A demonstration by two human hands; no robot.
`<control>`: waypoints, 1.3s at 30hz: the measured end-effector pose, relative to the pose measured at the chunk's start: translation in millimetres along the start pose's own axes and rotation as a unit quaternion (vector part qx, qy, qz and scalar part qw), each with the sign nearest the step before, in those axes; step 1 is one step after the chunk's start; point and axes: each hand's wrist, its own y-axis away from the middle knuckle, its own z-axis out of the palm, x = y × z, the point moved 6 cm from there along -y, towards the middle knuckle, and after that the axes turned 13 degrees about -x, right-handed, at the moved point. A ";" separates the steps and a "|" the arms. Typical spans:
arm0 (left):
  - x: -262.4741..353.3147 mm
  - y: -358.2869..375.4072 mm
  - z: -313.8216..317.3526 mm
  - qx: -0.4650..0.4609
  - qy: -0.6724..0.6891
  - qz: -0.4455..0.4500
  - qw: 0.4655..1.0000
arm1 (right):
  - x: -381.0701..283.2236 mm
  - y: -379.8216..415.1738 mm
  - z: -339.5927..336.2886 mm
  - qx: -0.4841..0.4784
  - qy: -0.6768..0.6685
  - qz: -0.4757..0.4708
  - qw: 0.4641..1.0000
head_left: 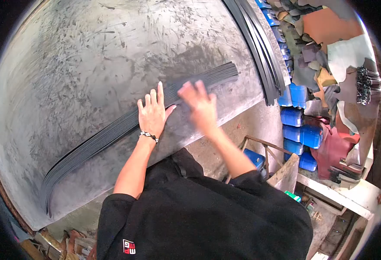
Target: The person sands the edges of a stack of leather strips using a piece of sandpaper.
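Note:
A long row of thin dark strips (108, 135), laid side by side, runs diagonally across the scuffed grey table (90, 78). The lower left end of the row curves down toward the table's edge. My left hand (152, 116) rests across the middle of the strips, fingers stretched out and thumb apart, with a beaded bracelet on the wrist. Just to its right, my right hand (201, 106) is blurred by motion over the near edge of the row. Its fingers look extended, with nothing visible in them.
More long black strips (259, 52) hang along the table's right edge. Beyond stand several blue plastic containers (292, 117). Coloured leather pieces (331, 28) cover a surface at the far right. A metal-framed stand (266, 145) is near my right elbow.

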 end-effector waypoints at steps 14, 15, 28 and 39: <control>1.7 -0.4 -4.8 0.018 0.001 -0.013 1.000 | 154.8 -43.4 6.9 0.114 -0.041 0.162 0.979; 1.5 -0.5 -3.4 0.014 0.000 -0.015 1.000 | 199.9 -56.4 10.2 0.115 -0.088 0.232 0.962; 5.3 -0.1 -9.6 0.017 0.010 -0.011 1.000 | 167.7 -48.1 24.5 0.127 -0.028 0.210 0.969; 1.6 1.0 -4.3 0.022 0.040 -0.007 0.999 | 144.7 -30.6 6.0 0.120 -0.015 0.130 0.984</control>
